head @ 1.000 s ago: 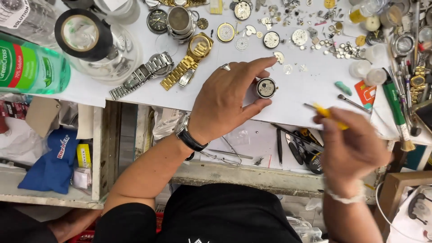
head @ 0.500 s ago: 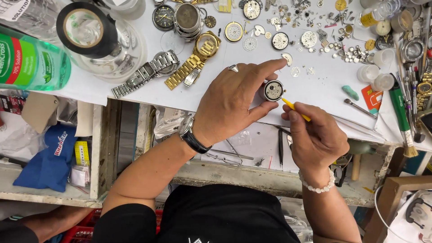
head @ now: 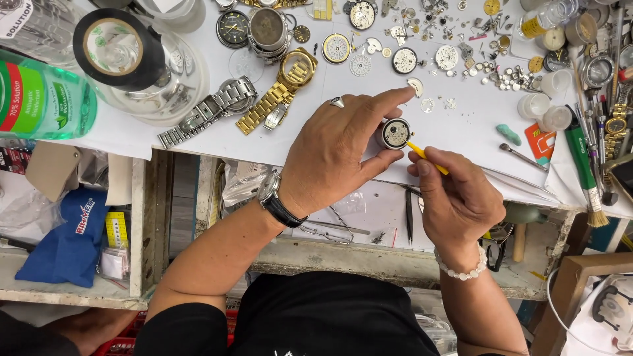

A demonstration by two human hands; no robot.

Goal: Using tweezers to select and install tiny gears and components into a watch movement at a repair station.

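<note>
Left hand [head: 336,155] of mine pinches a small round watch movement [head: 395,133] between forefinger and thumb, pressing it flat on the white sheet near the tabletop's near edge. My right hand [head: 458,201] is closed narrow around a thin yellow tool [head: 427,158], gripped like a pen. Its long axis runs on a slant, from my fingers up and leftward to the far side, and its tip touches the movement's right rim. The movement lies face up, a metal disc with a pale, finely worked middle and a dark ring around it; it sits just beyond my right fingertips and tucked under my left forefinger.

A silver ring sits on my left hand, a dark-strapped wristwatch [head: 273,198] on that wrist, and a bracelet of pale beads [head: 461,269] on my right wrist.

Farther toward the tabletop's left side lie a gold link-bracelet watch [head: 283,86] and a steel link-bracelet watch [head: 211,109], both stretched out on a slant. Near the far left corner a roll of black tape [head: 109,49] rests on a clear glass dome, with a green bottle [head: 39,99] lying beside it. Loose dials, gears and tiny metal parts are strewn along the far edge. A green-handled brush [head: 583,171] lies toward the right edge
</note>
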